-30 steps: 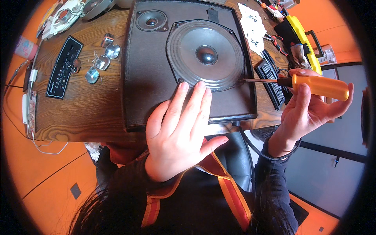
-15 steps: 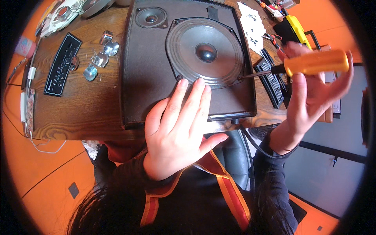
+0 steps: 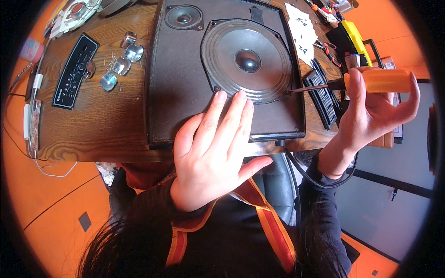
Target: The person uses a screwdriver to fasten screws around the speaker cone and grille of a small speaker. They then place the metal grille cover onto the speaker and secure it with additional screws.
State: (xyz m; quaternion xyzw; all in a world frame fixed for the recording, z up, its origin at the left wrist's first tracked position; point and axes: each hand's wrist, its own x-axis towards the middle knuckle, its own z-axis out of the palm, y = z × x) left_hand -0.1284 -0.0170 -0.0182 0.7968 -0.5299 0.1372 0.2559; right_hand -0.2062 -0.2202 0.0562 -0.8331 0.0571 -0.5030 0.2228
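A black speaker cabinet (image 3: 181, 99) lies face up at the table's near edge. Its large round woofer (image 3: 273, 60) fills the right of the panel, with a small tweeter (image 3: 183, 17) at the upper left. My left hand (image 3: 213, 148) rests on the cabinet's near part, fingers stretched out, fingertips at the woofer's lower rim beside a corner screw (image 3: 217, 88). In my right hand (image 3: 366, 116) is a screwdriver (image 3: 384, 81) with an orange handle, held nearly level. Its shaft points left, the tip meeting the woofer frame's lower right corner, where the handled screw cannot be made out.
Left of the cabinet lie a black control panel (image 3: 74, 72) and several shiny round dishes (image 3: 121, 66) with scattered small screws. On the right are a black keyboard (image 3: 322, 99), white paper (image 3: 301, 32) with small dark parts, red-handled pliers (image 3: 330, 51) and a yellow-black case (image 3: 354, 41).
The screwdriver's handle has come slightly lower at its left end, and the right fingers have shifted their grip around it. My left hand stays in place on the cabinet.
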